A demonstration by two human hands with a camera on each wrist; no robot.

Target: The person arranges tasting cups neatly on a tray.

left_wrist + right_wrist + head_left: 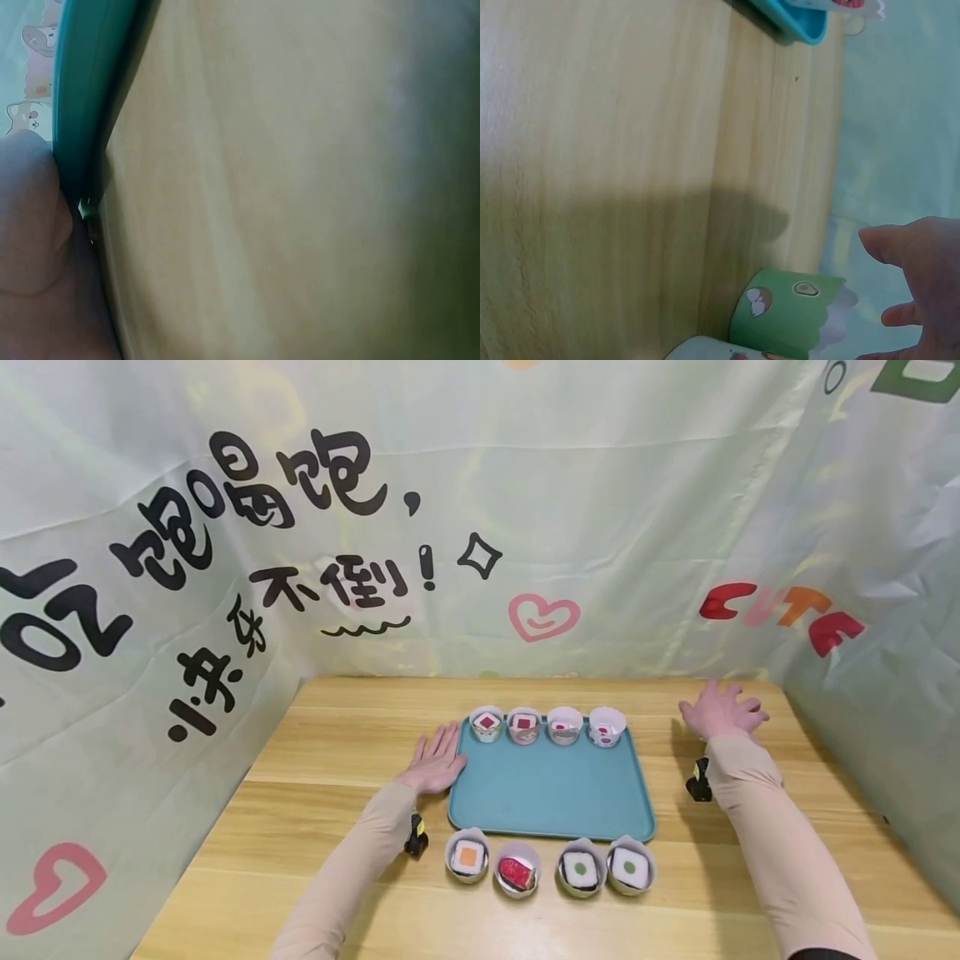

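My left hand [435, 762] lies with straight fingers along the left rim of a blue-green tray [551, 789]. In the left wrist view, part of that hand [30, 225] is beside the tray's edge [86, 90]. My right hand [722, 710] is at the back right of the table with fingers spread, holding nothing visible. The right wrist view has a green paper cup [780, 311] with a scalloped rim close to the right hand [934, 277], and part of a white cup [709, 349]. Both cups are hidden in the head view.
Several paper cups with sushi-like pieces, such as the leftmost cup [486, 735], line the tray's back edge. More cups stand before the tray, including one with a red-topped piece [517, 874] and one with an orange-centred piece [468, 857]. Printed cloth [450, 468] surrounds the wooden table [300, 827].
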